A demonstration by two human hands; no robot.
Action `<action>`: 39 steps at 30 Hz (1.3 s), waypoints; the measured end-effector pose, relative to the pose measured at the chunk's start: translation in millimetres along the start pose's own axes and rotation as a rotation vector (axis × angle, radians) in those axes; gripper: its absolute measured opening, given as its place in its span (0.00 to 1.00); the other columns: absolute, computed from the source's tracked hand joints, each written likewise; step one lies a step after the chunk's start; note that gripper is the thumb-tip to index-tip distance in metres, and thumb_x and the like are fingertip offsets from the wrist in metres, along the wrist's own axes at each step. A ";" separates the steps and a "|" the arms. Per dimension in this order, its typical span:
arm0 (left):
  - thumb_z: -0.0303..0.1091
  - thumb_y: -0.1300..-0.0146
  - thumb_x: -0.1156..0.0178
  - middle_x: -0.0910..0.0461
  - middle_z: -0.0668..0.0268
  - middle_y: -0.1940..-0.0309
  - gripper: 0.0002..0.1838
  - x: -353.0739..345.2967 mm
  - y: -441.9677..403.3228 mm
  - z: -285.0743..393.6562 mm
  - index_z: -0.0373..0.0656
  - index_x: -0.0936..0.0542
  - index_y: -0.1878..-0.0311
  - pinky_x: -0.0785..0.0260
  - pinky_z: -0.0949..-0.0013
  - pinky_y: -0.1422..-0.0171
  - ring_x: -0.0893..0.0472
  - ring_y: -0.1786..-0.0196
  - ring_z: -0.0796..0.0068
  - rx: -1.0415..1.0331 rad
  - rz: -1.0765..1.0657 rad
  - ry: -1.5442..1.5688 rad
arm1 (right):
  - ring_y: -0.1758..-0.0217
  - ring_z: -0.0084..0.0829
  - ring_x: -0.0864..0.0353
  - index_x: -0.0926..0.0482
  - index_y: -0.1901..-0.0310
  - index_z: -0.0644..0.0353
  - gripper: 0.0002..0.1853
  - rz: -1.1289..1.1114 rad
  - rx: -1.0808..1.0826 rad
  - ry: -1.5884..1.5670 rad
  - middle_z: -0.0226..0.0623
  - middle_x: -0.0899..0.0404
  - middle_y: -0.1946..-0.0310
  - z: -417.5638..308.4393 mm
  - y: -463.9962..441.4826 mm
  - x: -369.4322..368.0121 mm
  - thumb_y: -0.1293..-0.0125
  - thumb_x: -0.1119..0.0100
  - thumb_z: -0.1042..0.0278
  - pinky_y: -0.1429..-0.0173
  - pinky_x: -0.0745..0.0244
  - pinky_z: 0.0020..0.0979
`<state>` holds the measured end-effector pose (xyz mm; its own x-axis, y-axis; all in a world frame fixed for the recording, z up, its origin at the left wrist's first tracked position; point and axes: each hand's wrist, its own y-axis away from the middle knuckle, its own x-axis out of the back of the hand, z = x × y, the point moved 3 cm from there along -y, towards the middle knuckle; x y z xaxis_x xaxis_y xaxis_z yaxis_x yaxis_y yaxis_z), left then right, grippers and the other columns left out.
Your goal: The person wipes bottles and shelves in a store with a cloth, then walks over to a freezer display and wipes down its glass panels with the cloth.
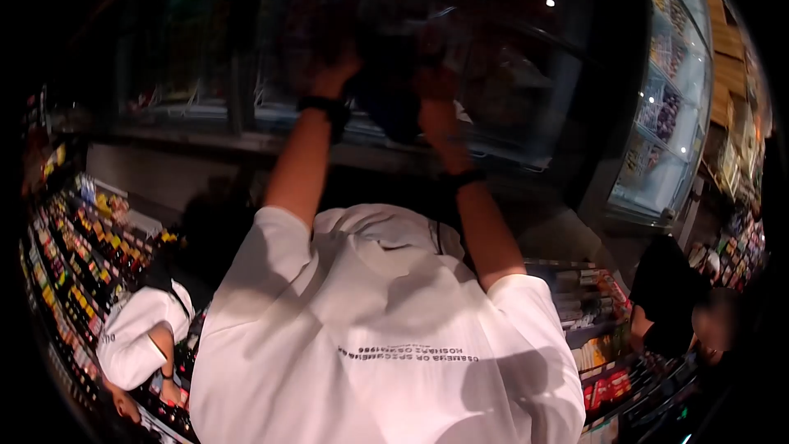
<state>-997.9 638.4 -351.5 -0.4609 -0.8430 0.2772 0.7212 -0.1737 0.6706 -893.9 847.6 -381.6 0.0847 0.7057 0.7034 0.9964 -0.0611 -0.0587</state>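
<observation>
Dark navy-to-black thing of unclear identity (396,107): between the two bare hands, at the glass-fronted display cabinet with a dark frame (238,82). Long axis appears to run away from the torso; outline blurred. Left hand (341,70) borders it on the left, right hand (436,86) on the right; neither clearly nearer. Fingers of both lost in blur and shadow: spread or grip, and contact, cannot tell.

Wrists: broad black band (326,111) on the left, dark band (460,179) on the right. Torso: white cloth T-shirt with dark print (386,304), softly creased.

Outward: lit, clear-walled display case (657,107) to the right; tightly packed multicoloured goods (70,255) lower left, beside a person in a white top (144,333).
</observation>
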 end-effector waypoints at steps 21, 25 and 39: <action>0.27 0.49 0.40 0.25 0.47 0.39 0.28 128.1 89.6 -147.2 0.35 0.24 0.41 0.34 0.52 0.31 0.30 0.33 0.45 -1.037 -0.012 -0.563 | 0.23 0.61 0.47 0.34 0.36 0.79 0.38 -0.264 0.167 0.460 0.67 0.44 0.29 -206.8 28.5 -164.1 0.44 0.37 0.60 0.22 0.50 0.55; 0.31 0.44 0.38 0.23 0.40 0.45 0.18 193.5 130.5 -213.2 0.31 0.19 0.52 0.34 0.49 0.33 0.23 0.42 0.44 -0.666 0.076 -0.687 | 0.25 0.47 0.37 0.28 0.37 0.69 0.27 -0.272 0.514 0.351 0.53 0.34 0.31 -257.6 9.7 -231.3 0.39 0.47 0.71 0.22 0.45 0.50; 0.48 0.30 0.44 0.18 0.44 0.69 0.25 174.3 131.9 -214.9 0.31 0.18 0.67 0.31 0.47 0.40 0.19 0.60 0.41 -0.578 -0.305 -0.927 | 0.35 0.44 0.27 0.22 0.44 0.56 0.23 -0.189 0.425 -0.038 0.42 0.22 0.44 -246.8 31.0 -223.6 0.44 0.44 0.76 0.29 0.35 0.42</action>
<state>-872.0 359.2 -362.5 -0.6904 -0.0653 0.7205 0.5334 -0.7187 0.4461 -882.3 513.8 -365.9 -0.1062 0.7027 0.7035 0.9058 0.3602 -0.2231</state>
